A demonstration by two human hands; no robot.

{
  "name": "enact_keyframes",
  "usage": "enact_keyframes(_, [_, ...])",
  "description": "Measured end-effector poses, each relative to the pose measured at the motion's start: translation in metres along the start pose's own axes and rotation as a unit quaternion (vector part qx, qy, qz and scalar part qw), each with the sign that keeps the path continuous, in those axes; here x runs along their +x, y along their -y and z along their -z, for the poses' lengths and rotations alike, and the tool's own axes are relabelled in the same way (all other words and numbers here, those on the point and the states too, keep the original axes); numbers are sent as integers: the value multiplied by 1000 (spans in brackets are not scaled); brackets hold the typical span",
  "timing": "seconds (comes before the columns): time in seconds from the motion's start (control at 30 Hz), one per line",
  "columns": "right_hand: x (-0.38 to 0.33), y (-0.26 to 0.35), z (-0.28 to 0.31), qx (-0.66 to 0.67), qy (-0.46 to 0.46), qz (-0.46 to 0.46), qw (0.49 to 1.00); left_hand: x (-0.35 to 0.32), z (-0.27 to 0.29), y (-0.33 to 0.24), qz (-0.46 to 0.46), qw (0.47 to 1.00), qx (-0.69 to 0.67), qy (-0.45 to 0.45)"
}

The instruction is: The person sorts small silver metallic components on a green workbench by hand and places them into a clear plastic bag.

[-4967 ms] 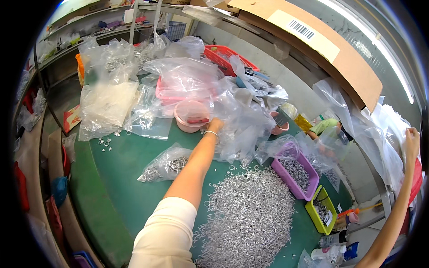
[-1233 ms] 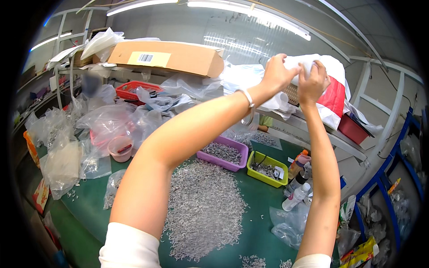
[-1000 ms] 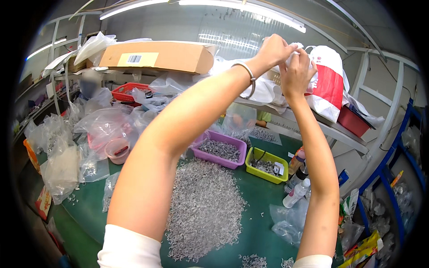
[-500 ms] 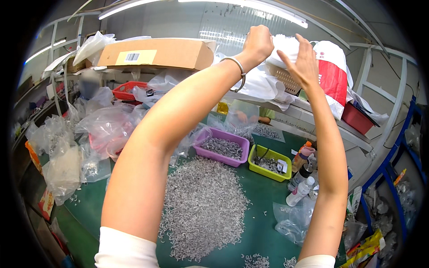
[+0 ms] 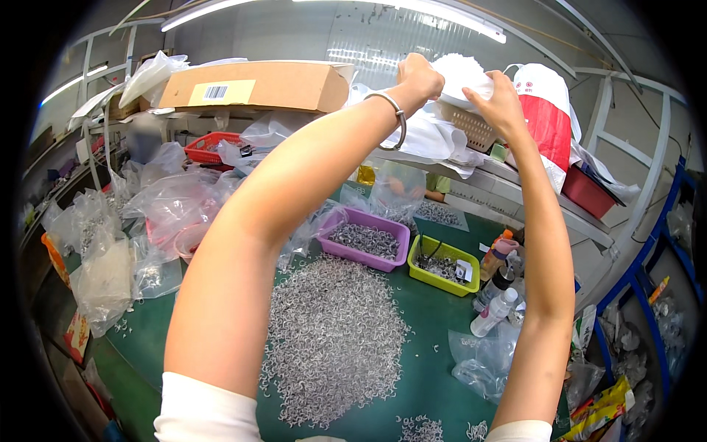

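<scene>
White plastic bag (image 5: 462, 74), crumpled and puffed, with a pebbly look as if filled with small pieces, is held up high at the far right of the scene, above a shelf (image 5: 515, 184) that runs along the far side. The left hand (image 5: 418, 77) is clenched on the bag's left side, a metal bangle (image 5: 390, 118) loose on its wrist; the right hand (image 5: 502, 103) grasps the bag's right side, fingers spread over it. Just below the bag sits a tan woven basket (image 5: 471, 131), and right of it stands a white and red bag (image 5: 549, 118).

Both forearms reach from the near edge up across the green worktop (image 5: 434, 324). Between them lies a wide heap of small silvery rings (image 5: 331, 339). Beyond the heap, a purple tray (image 5: 364, 239) and a yellow-green tray (image 5: 444, 265) stand side by side, close but apart, each holding small metal parts. Small bottles (image 5: 495, 298) crowd the right of the green tray, near the right forearm. Clear plastic bags (image 5: 158, 214) pile along the left side, and a long cardboard box (image 5: 258, 85) lies on a rack at far left. Bare green surface shows at the near left of the heap and between the heap and the trays. A blue frame (image 5: 648, 265) bounds the right edge.
</scene>
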State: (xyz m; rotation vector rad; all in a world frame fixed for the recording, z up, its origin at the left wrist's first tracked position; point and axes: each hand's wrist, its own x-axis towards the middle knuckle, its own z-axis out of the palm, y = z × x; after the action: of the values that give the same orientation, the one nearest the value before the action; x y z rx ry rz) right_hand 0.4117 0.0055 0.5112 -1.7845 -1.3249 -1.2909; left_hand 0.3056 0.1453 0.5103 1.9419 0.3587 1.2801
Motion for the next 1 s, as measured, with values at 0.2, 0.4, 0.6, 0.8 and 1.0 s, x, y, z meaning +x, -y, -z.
enact_keyframes(0.2, [1, -1, -7, 17, -11, -13, 1000, 8, -5, 6, -20, 994, 57, -88])
enact_keyframes(0.4, [1, -5, -7, 30, -11, -21, 999, -6, -2, -2, -17, 994, 32, -99])
enact_keyframes(0.6, [0, -2, -11, 3, -29, -18, 999, 14, -3, 3, 77, 988, -105, -87])
enact_keyframes(0.8, [-1, 5, 0, -46, 24, -47, 998, 7, 12, -8, 173, 950, -258, -26])
enact_keyframes(1.0, [-3, 4, -6, -74, -26, -4, 997, 10, 9, -1, 181, 947, -262, -36])
